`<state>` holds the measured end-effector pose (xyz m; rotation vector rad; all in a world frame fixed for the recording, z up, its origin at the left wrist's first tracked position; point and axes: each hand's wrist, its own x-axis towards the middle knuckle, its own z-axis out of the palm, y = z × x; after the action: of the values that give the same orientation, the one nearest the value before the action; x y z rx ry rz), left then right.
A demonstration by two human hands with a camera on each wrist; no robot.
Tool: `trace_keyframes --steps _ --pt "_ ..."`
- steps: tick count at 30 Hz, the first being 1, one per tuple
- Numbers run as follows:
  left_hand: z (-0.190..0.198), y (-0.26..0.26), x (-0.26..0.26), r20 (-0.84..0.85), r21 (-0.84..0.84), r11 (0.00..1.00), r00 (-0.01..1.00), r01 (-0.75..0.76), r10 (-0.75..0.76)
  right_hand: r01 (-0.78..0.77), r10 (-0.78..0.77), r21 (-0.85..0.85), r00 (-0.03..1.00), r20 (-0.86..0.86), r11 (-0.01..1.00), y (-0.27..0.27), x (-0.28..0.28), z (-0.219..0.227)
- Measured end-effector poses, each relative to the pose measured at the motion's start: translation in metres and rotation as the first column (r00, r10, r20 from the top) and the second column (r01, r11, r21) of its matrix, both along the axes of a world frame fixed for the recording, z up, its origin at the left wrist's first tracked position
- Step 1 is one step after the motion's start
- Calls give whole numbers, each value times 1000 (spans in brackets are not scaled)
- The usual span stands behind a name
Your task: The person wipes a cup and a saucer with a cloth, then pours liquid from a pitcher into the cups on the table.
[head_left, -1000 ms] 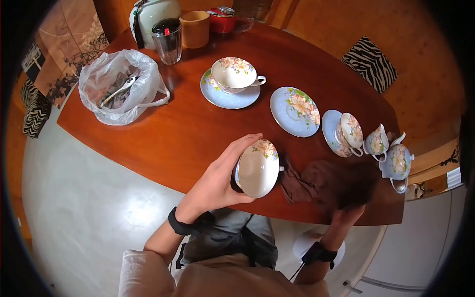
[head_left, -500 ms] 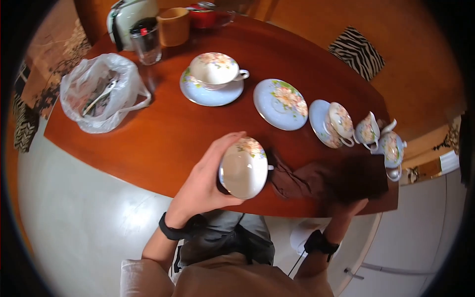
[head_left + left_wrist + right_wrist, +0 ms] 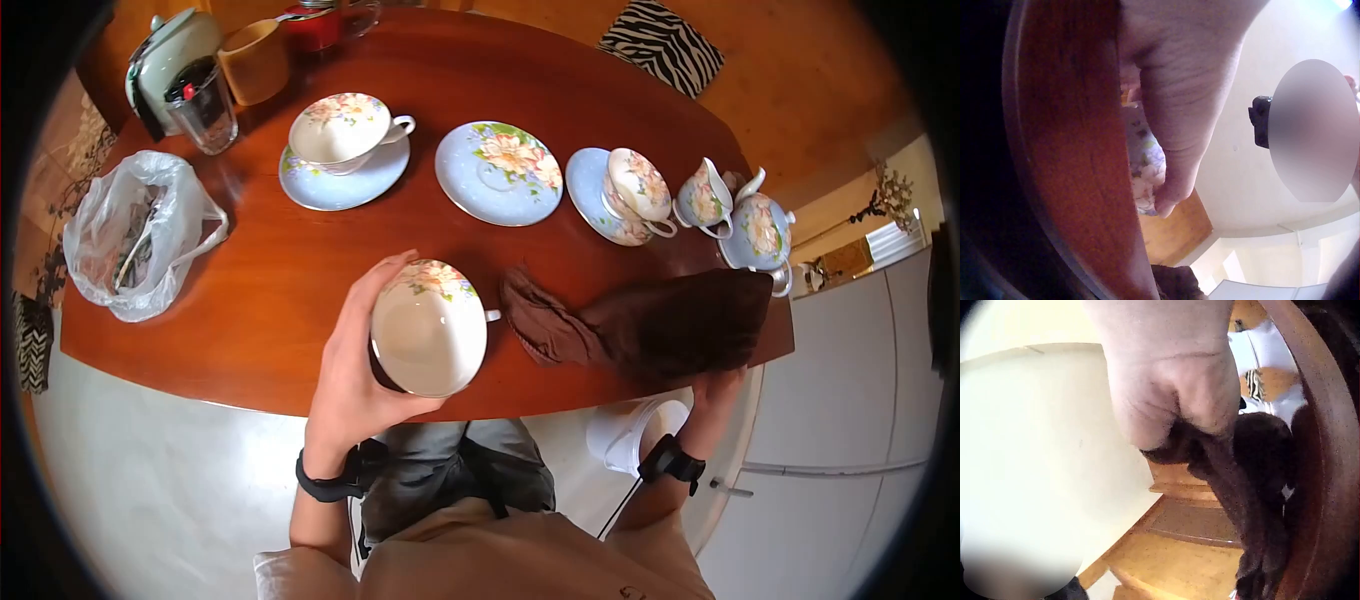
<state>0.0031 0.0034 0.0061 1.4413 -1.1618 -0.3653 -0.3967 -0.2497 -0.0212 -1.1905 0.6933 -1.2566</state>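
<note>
In the head view my left hand (image 3: 345, 375) grips a white teacup (image 3: 428, 335) with a floral band inside its rim. Its opening faces up toward me, and the small handle points right. Seen from the left wrist, the thumb side lies against the cup's flowered outer wall (image 3: 1147, 178), close to the table edge. My right hand (image 3: 716, 388) is at the table's front right, its fingers covered by a dark brown cloth (image 3: 670, 320). The right wrist view shows the cloth (image 3: 1235, 475) bunched at the palm and hanging down. A wrinkled end of it lies near the cup.
A blue floral saucer (image 3: 495, 190) lies beyond the cup. Left of it another teacup (image 3: 340, 145) stands on its saucer; to the right are a tilted cup (image 3: 638, 188), creamer (image 3: 705, 195) and teapot (image 3: 757, 230). A plastic bag (image 3: 150, 235), glass (image 3: 205, 115) and wooden cup (image 3: 255, 65) stand left.
The head view has turned, so the tableware sits further left in it. My right hand's blurred movement with the cloth has slowed, and the cloth now lies more spread out. My left hand keeps the teacup.
</note>
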Motion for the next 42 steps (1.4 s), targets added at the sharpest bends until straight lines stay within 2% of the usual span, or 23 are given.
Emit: trace_keyframes --steps 3,7,9,13,16,19,22,24,27,30,33,36,39,42 --pt "-3 0 -1 -4 0 1000 1000 -5 5 75 -78 -52 995 -55 996 -11 -13 -5" --pt "0 -1 -2 -20 -2 1000 1000 -4 4 251 -251 3 968 3 968 -3 76 58" --pt "0 -1 -2 -16 10 1000 1000 -2 2 204 -204 -12 979 -2 979 14 98 70" --pt "2 0 -3 -44 24 1000 999 0 1 -53 45 -75 994 -101 996 49 143 75" --pt "4 1 -2 -54 60 998 998 16 -12 -330 283 -119 911 -301 937 74 173 77" --pt "-2 -1 -2 -32 -37 999 999 28 -29 -644 443 -172 671 -594 745 100 205 83" --pt "-1 -1 -1 -13 -21 999 999 50 -51 -823 420 -200 462 -782 532 116 232 80" --pt "-1 0 1 8 -4 999 998 55 -54 -873 366 -207 386 -847 442 119 245 72" --pt "-4 -2 2 17 -44 997 998 64 -64 -878 238 -339 429 -871 338 119 254 59" --pt "-8 -2 1 -16 -85 993 996 84 -86 -908 254 -276 361 -898 314 121 257 66" --pt "-10 -1 1 -3 -104 991 996 90 -91 -895 260 -260 365 -894 362 125 253 69" --pt "-6 -1 0 6 -95 992 997 79 -78 -924 357 -186 307 -882 335 123 242 66" --pt "-10 -2 0 -14 -121 987 994 103 -105 -947 441 -183 288 -850 265 121 232 62" --pt "-7 0 1 -19 -97 988 992 122 -124 -906 249 -347 404 -880 242 117 214 71"
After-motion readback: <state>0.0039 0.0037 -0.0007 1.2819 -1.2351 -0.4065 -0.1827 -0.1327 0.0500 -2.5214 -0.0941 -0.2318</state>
